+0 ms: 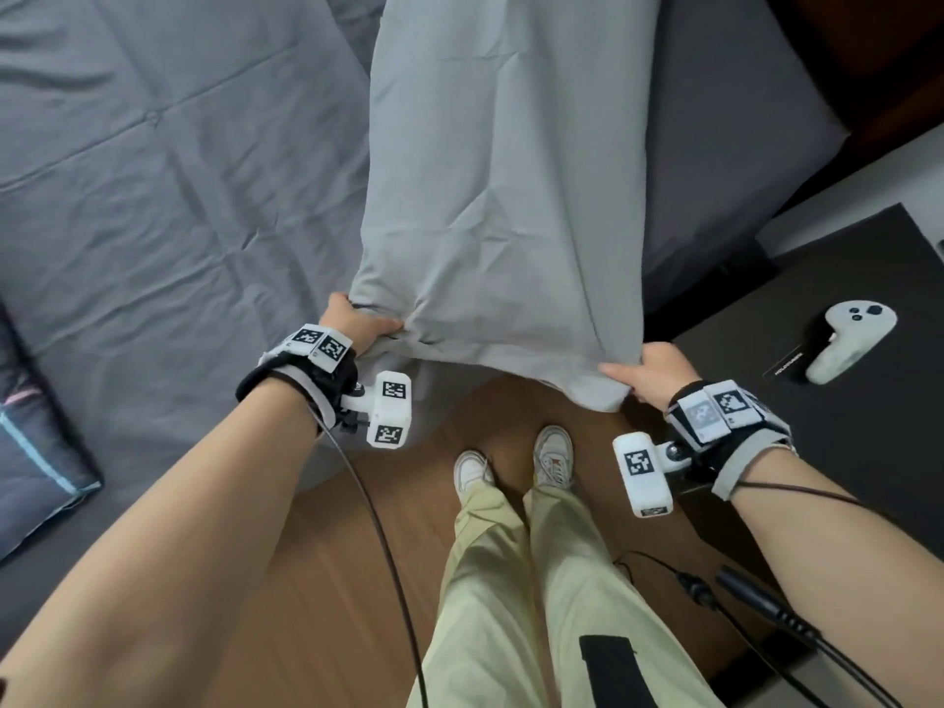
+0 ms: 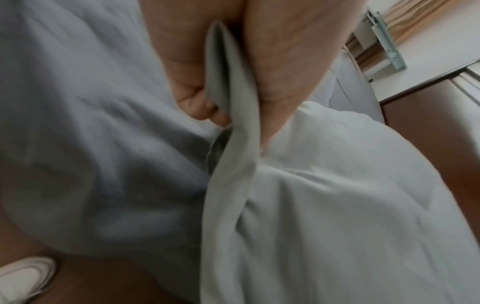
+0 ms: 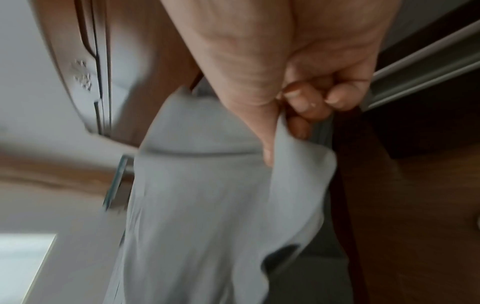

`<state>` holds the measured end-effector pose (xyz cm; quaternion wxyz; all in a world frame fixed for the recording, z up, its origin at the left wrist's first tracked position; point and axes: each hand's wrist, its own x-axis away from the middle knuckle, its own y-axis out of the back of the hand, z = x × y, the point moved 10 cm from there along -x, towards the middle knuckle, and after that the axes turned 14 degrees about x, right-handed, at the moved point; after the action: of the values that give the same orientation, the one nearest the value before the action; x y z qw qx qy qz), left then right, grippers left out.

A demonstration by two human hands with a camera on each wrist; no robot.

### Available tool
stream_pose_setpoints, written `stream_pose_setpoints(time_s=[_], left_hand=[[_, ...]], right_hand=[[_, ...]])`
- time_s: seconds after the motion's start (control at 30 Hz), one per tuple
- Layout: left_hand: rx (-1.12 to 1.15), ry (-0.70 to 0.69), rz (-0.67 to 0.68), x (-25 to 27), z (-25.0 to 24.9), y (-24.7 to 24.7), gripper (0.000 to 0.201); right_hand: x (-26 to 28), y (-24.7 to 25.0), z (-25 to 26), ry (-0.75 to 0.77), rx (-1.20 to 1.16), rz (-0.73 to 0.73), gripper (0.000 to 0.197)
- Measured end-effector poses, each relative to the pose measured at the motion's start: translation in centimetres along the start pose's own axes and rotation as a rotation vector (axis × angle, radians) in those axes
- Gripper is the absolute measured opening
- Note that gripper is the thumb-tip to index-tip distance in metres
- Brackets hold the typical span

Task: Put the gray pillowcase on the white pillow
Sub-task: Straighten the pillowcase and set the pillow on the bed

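Observation:
The gray pillowcase [image 1: 505, 196] stretches away from me over the bed, filled out and wrinkled; no white pillow surface shows in the head view. My left hand [image 1: 355, 324] grips its near left corner, and my right hand [image 1: 651, 373] pinches the near right corner. The left wrist view shows a fold of the pillowcase [image 2: 233, 115] squeezed between thumb and fingers of my left hand [image 2: 221, 86], with pale bulging cloth below. In the blurred right wrist view, my right hand [image 3: 283, 115] pinches the pillowcase [image 3: 207, 195] edge.
A darker gray bedsheet [image 1: 168, 186] covers the bed at left. A dark patterned cushion [image 1: 36, 452] lies at the far left edge. A white controller [image 1: 850, 342] rests on a black table [image 1: 817, 452] at right. My shoes [image 1: 554, 457] stand on the wood floor, and cables [image 1: 756, 605] hang at right.

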<state>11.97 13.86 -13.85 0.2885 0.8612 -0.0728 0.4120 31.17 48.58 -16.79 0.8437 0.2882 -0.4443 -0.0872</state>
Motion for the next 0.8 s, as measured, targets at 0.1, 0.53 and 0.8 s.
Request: stream_pose_setpoints(time_s=[0.1,0.53,0.8], left_hand=[[0.104,-0.074,-0.010,0.3,-0.5,0.5,0.077],[-0.196,0.079,0.161,3.2,7.5,-3.7,0.019],[0.107,-0.129,-0.120,-0.1,-0.1,1.8,0.061]], right_hand=[[0.9,0.7,-2.9,-0.110,0.085,0.000,0.020],[0.3,1.8,-0.5,-0.255,0.412,-0.012,0.042],[-2.1,7.3,2.9,-0.095,-0.158,-0.288,0.072]])
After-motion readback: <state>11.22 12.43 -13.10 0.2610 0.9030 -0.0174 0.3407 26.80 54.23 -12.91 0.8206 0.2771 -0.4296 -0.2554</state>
